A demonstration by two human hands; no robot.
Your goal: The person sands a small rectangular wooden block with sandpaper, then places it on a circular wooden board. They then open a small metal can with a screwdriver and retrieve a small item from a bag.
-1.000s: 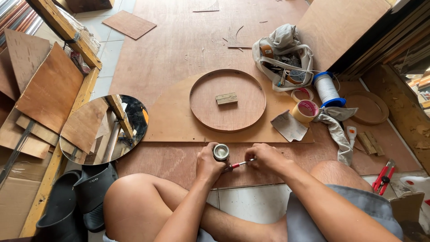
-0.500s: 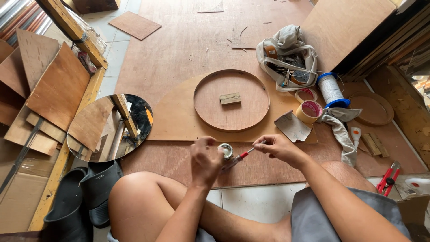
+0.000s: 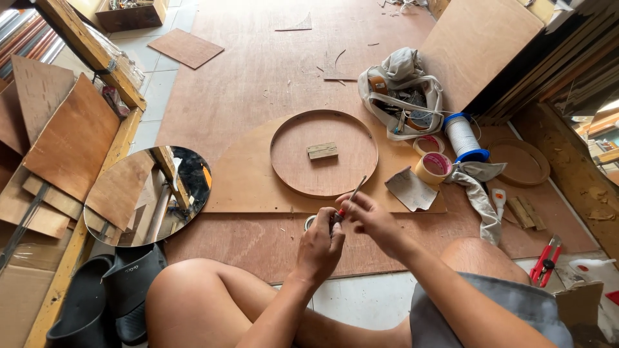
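Clearly the slender tool could slip: only fingertips pinch its red-banded shaft, so a skid off the small round tin might jab the other hand or tip the tin over. Just below the round wooden tray, the left hand curls closed around the tin, mostly hiding it. Beside it, the right hand is nearly shut on the tool, wrist bent, its grey tip angled up toward the tray's rim.
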